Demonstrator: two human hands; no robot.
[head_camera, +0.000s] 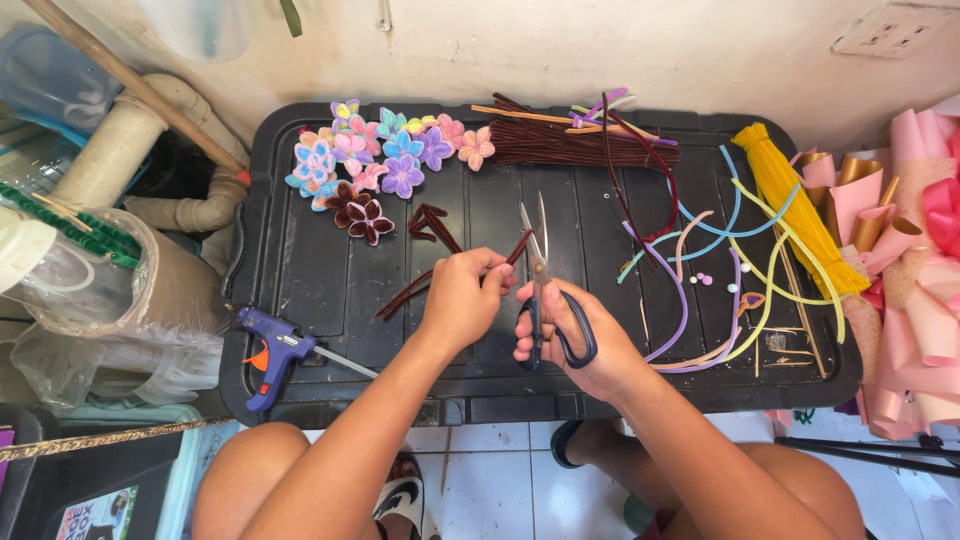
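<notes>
Cutting step: left hand (462, 297) pinches brown pipe cleaner (518, 247); right hand (570, 335) grips scissors (540, 285), blades w/ slight gap. Next needs stem between blades.

Left hand (462, 300) pinches brown pipe cleaner (519, 246); right hand (573, 337) holds scissors (541, 280).

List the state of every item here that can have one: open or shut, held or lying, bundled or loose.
Black-handled steel scissors: blades open, held in right hand.
Dark brown pipe cleaner: pinched in left hand, tip by the blades.
Blue glue gun: lying on its side.
Yellow pipe-cleaner bundle: bunched, lying.
Pastel pipe-cleaner flowers: finished, clustered.
Black plastic lid: flat, used as a work surface.
</notes>
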